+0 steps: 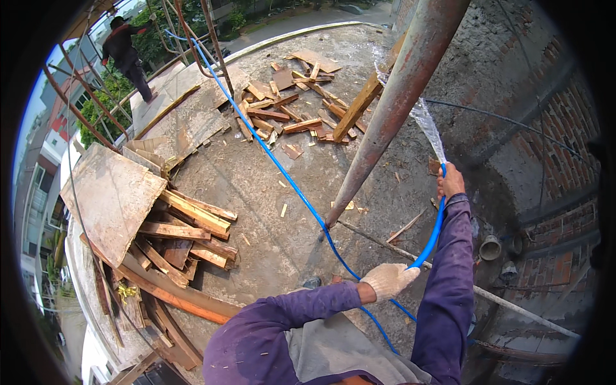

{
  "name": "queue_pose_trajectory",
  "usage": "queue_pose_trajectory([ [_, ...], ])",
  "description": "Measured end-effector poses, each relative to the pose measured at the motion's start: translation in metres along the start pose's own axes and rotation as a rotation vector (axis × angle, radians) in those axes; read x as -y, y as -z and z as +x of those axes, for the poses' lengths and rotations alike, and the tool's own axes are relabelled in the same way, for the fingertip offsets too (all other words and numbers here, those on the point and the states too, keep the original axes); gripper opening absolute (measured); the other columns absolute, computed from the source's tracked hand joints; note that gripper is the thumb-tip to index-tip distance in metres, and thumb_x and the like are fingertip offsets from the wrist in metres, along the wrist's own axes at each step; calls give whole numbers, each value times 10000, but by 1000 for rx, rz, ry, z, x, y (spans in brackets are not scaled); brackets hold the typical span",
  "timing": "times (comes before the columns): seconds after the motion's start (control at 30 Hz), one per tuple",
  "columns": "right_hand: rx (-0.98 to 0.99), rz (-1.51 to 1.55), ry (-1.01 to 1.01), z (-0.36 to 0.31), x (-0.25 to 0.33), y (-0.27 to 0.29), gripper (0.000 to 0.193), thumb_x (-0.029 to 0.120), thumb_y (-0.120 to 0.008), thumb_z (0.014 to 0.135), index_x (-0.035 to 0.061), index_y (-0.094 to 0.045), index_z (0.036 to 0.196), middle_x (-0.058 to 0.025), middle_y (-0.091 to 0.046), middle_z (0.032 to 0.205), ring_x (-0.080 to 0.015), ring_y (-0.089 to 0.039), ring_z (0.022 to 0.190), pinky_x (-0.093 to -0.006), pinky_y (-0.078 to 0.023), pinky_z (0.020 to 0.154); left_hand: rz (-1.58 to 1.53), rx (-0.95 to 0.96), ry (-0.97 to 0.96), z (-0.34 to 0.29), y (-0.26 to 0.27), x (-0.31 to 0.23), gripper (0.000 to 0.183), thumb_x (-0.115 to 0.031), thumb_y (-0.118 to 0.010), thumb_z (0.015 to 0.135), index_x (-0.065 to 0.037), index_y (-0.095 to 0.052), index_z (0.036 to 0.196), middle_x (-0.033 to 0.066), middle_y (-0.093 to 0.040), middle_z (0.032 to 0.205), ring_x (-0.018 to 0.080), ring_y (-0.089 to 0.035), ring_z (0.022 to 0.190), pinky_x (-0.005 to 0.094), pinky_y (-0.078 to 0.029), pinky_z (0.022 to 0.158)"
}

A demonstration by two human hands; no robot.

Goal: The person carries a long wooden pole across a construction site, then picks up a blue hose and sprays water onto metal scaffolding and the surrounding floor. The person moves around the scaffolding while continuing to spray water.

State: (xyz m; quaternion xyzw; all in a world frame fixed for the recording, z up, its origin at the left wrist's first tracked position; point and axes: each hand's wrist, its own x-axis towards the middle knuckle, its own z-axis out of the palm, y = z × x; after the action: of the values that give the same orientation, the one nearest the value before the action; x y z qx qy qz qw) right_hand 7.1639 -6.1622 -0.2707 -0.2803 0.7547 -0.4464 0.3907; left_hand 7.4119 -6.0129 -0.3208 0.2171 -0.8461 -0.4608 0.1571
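Observation:
A blue hose [437, 232] runs between my two hands, and both are closed around it. My right hand [452, 182], bare, grips it close to its open end. From that end a stream of water [428, 125] shoots up and away, passing behind the leaning rusty pole [385, 125]. My left hand [389, 282], in a pale knitted glove, is wrapped around the hose lower down, near my body. The rest of the hose trails over the concrete floor [256, 212] past the foot of the pole toward the far left.
Cut wood pieces [285, 112] lie scattered ahead. More timber [192, 224] is heaped at left beside a board [112, 199]. A thin bar [513, 309] crosses the floor at right, near a small round container [489, 248] and a brick wall [564, 128]. Another person [125, 54] stands by scaffolding far left.

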Motion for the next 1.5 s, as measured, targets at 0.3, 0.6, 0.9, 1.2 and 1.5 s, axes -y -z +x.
queue_pose_trajectory([
  [0.3, -350, 477, -71, 13, -35, 5, 270, 369, -364, 846, 135, -492, 803, 0, -423, 558, -149, -382, 409, -349, -344, 410, -229, 32, 307, 13, 8, -8, 581, -529, -329, 933, -46, -647, 877, 181, -600, 742, 360, -581, 736, 435, -426, 672],
  [0.6, -404, 744, -232, 3, -145, 106, 288, 348, -344, 859, 113, -495, 790, -10, -427, 563, -154, -377, 425, -352, -335, 419, -185, 147, 178, 18, -23, -13, 547, -515, -397, 923, -25, -553, 737, 120, -535, 629, 257, -517, 583, 385, -398, 561],
  [0.9, -336, 474, -300, -31, -178, 135, 332, 369, -352, 864, 112, -537, 764, -14, -492, 585, -160, -447, 431, -363, -402, 442, -495, 331, 520, 12, -46, -35, 450, -457, -522, 906, -50, -541, 715, 3, -479, 557, 108, -457, 440, 273, -367, 387],
  [1.2, -450, 484, -242, -58, -177, 126, 356, 403, -392, 860, 100, -543, 755, -30, -492, 579, -164, -461, 436, -364, -399, 422, -534, 305, 409, -6, -77, -24, 423, -415, -541, 918, -48, -562, 708, 6, -505, 556, 97, -488, 486, 260, -374, 439],
  [1.5, -537, 788, -189, -73, -186, 137, 324, 388, -376, 869, 88, -487, 820, -23, -422, 564, -154, -386, 408, -360, -352, 405, -490, 286, 364, -7, -73, -22, 430, -418, -530, 920, -49, -567, 702, 7, -504, 557, 100, -481, 499, 281, -363, 451],
])
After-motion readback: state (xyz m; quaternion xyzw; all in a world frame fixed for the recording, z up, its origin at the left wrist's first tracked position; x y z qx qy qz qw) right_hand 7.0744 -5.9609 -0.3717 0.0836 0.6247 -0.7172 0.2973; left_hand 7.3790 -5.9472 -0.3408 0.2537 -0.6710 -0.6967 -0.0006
